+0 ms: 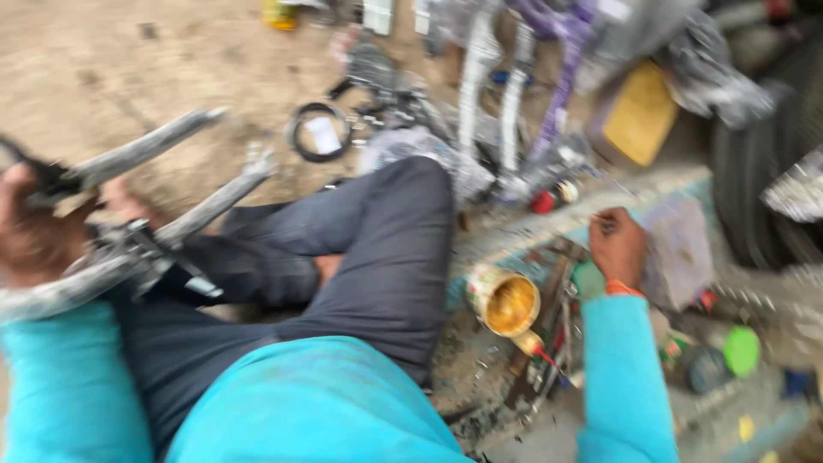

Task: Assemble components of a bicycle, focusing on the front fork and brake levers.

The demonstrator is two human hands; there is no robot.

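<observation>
1. Gripping tight, the left hand [30, 227] at the left edge of the frame is closed around a grey metal bicycle frame part [137, 223], whose two thin arms fan out toward the upper middle.
2. At the right of the frame, the right hand [617, 247] reaches into a cluttered tool tray [514, 249]; its fingers are curled, but blur hides whether they pinch anything, so I cannot tell what it holds.
3. Just left of that hand, an open tin can [504, 302] lies tilted, its golden inside showing.
4. Motion blur smears the whole view: the small parts in the tray cannot be made out singly, and the left hand is partly cut off by the frame edge.
5. Turquoise sleeves [621, 377] and dark trousers [360, 257] fill the lower middle, covering the ground beneath.
6. Across the upper left lies bare sandy ground [129, 69], with a black rubber ring [319, 131] on it near the upper middle.
7. Near the upper right sit a yellow block [639, 113], some blurred metal bicycle parts and, at the right edge, a dark tyre [754, 171].
8. Toward the lower right corner rests a green round lid [741, 350].
</observation>
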